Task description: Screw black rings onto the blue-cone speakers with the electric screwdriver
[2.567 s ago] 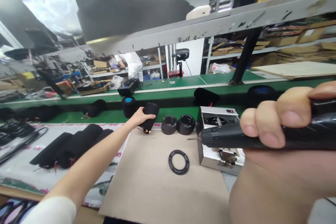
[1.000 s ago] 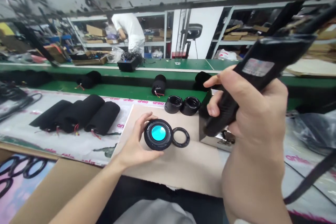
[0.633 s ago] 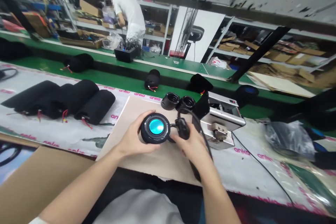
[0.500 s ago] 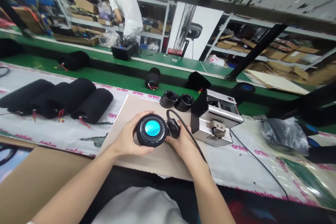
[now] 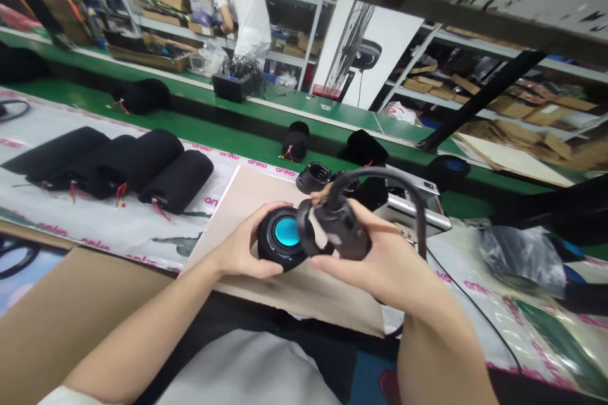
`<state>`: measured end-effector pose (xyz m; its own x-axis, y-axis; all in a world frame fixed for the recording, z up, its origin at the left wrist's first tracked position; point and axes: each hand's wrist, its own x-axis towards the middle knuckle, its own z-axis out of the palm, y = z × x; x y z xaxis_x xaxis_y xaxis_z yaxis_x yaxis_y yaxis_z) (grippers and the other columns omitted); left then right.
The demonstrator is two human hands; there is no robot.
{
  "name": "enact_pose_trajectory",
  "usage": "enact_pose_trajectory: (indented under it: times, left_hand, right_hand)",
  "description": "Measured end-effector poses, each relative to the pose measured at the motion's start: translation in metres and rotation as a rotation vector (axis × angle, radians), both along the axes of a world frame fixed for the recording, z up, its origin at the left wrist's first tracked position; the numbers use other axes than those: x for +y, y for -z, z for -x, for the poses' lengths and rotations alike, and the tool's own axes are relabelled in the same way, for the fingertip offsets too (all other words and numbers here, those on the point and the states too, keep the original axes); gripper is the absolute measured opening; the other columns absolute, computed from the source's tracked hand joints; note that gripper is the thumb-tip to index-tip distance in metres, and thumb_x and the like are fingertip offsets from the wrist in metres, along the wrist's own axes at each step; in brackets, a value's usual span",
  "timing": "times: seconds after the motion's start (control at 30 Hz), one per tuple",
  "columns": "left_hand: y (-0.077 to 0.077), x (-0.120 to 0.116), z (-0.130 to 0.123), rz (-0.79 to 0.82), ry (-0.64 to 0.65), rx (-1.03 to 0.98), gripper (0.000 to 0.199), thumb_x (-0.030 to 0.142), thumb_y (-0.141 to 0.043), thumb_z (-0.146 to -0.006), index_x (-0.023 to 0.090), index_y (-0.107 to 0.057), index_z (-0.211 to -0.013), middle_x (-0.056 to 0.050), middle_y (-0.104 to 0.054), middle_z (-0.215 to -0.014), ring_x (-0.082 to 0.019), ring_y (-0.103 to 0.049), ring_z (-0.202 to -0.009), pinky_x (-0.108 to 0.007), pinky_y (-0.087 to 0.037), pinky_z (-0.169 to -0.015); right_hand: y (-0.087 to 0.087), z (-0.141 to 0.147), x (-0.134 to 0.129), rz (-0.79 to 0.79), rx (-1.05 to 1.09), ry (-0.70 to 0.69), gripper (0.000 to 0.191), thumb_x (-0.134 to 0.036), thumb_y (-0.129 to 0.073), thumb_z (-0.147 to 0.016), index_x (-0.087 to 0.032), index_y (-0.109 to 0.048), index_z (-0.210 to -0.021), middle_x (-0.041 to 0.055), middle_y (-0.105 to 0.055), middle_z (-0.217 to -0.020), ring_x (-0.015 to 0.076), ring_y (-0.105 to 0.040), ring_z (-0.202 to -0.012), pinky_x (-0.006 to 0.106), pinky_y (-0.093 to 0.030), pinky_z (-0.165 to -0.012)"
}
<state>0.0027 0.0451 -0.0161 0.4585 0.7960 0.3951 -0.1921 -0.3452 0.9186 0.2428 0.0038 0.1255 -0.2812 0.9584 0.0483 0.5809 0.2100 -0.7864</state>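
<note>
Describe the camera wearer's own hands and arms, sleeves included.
The left hand and right hand are ungloved, with no watch or bracelet visible at either wrist. The left forearm and right forearm are bare. A white sleeve shows on the left arm at the picture's bottom edge; none shows on the right.

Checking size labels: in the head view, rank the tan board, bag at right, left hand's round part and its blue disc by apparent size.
Largest to smallest:
1. Tan board, partly hidden
2. Bag
3. Round part
4. Blue disc
</note>
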Motion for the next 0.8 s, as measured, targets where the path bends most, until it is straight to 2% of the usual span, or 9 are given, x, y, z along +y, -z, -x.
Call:
enact_pose_trajectory:
  times: [0.07, 0.1, 0.17, 0.23, 0.33, 0.43, 0.57, 0.7, 0.8]
  left_hand:
    - [0.0, 0.0, -0.004, 0.023, 0.06, -0.016, 0.1, 0.035, -0.095, -0.064, 0.022, -0.051, -0.152, -0.016, -0.061, -0.152, -0.045, -0.058, -0.141, -0.058, -0.046, -0.121]
    - [0.0, -0.001, -0.006, 0.03, 0.088, -0.015, 0.099, 0.034, -0.094, -0.064, 0.022, -0.05, -0.152, -0.016, -0.062, -0.151, -0.045, -0.059, -0.14, -0.059, -0.047, -0.12]
    - [-0.001, -0.001, -0.009, 0.029, 0.124, -0.006, 0.099, 0.032, -0.093, -0.066, 0.022, -0.049, -0.154, -0.016, -0.064, -0.149, -0.045, -0.061, -0.138, -0.059, -0.048, -0.119]
    - [-0.003, -0.001, -0.01, 0.01, 0.126, -0.004, 0.101, 0.031, -0.093, -0.066, 0.022, -0.047, -0.155, -0.016, -0.061, -0.152, -0.045, -0.059, -0.141, -0.059, -0.046, -0.12]
    - [-0.006, -0.002, -0.011, -0.013, 0.112, -0.008, 0.103, 0.031, -0.093, -0.065, 0.022, -0.045, -0.156, -0.018, -0.054, -0.159, -0.045, -0.051, -0.148, -0.059, -0.04, -0.124]
    - [-0.008, -0.004, -0.011, -0.008, 0.126, -0.013, 0.105, 0.031, -0.094, -0.066, 0.023, -0.042, -0.157, -0.019, -0.053, -0.16, -0.044, -0.05, -0.15, -0.059, -0.042, -0.124]
    - [-0.009, -0.007, -0.014, 0.001, 0.085, -0.015, 0.104, 0.033, -0.095, -0.066, 0.025, -0.043, -0.155, -0.018, -0.051, -0.161, -0.044, -0.05, -0.151, -0.058, -0.042, -0.124]
    - [-0.009, -0.008, -0.016, -0.003, 0.055, -0.013, 0.103, 0.037, -0.095, -0.066, 0.024, -0.044, -0.155, -0.019, -0.054, -0.159, -0.044, -0.052, -0.148, -0.059, -0.043, -0.123]
    - [-0.009, -0.01, -0.017, -0.008, 0.032, -0.008, 0.1, 0.038, -0.094, -0.068, 0.023, -0.045, -0.154, -0.019, -0.056, -0.156, -0.044, -0.055, -0.146, -0.058, -0.046, -0.121]
  right_hand:
    - [-0.012, 0.009, 0.001, -0.016, -0.083, -0.194, 0.069, -0.025, -0.084, -0.078, -0.043, -0.062, -0.141, -0.0068, -0.069, -0.139, 0.021, -0.071, -0.118, 0.031, -0.058, -0.103]
    - [-0.015, 0.012, 0.003, -0.002, -0.133, -0.244, 0.07, -0.022, -0.082, -0.079, -0.046, -0.061, -0.142, -0.0091, -0.068, -0.142, 0.0205, -0.07, -0.122, 0.032, -0.057, -0.106]
    - [-0.016, 0.012, 0.006, 0.033, -0.207, -0.26, 0.074, -0.023, -0.082, -0.08, -0.05, -0.057, -0.145, -0.011, -0.065, -0.146, 0.0217, -0.068, -0.127, 0.035, -0.057, -0.109]
    - [-0.012, 0.007, 0.007, 0.054, -0.205, -0.213, 0.083, -0.031, -0.089, -0.076, -0.05, -0.054, -0.149, -0.0088, -0.064, -0.149, 0.0253, -0.066, -0.132, 0.039, -0.055, -0.113]
    - [0.0, -0.004, 0.003, 0.07, -0.037, -0.042, 0.094, -0.044, -0.099, -0.065, -0.041, -0.056, -0.148, -0.0023, -0.064, -0.15, 0.0303, -0.06, -0.14, 0.044, -0.051, -0.118]
    - [0.015, -0.007, -0.006, 0.103, 0.085, 0.107, 0.087, -0.044, -0.101, -0.062, -0.035, -0.064, -0.139, 0.0008, -0.067, -0.146, 0.0328, -0.059, -0.141, 0.046, -0.051, -0.118]
    - [0.032, 0.0, -0.017, 0.105, 0.171, 0.162, 0.071, -0.036, -0.099, -0.066, -0.035, -0.068, -0.129, -0.001, -0.073, -0.135, 0.0303, -0.067, -0.129, 0.046, -0.051, -0.117]
    - [0.037, 0.005, -0.021, 0.056, 0.229, 0.175, 0.072, -0.037, -0.098, -0.067, -0.034, -0.067, -0.132, 0.0015, -0.076, -0.128, 0.0306, -0.07, -0.122, 0.047, -0.057, -0.11]
    - [0.037, 0.005, -0.021, 0.025, 0.196, 0.155, 0.073, -0.036, -0.097, -0.068, -0.034, -0.066, -0.134, 0.0025, -0.077, -0.12, 0.0307, -0.072, -0.116, 0.045, -0.061, -0.102]
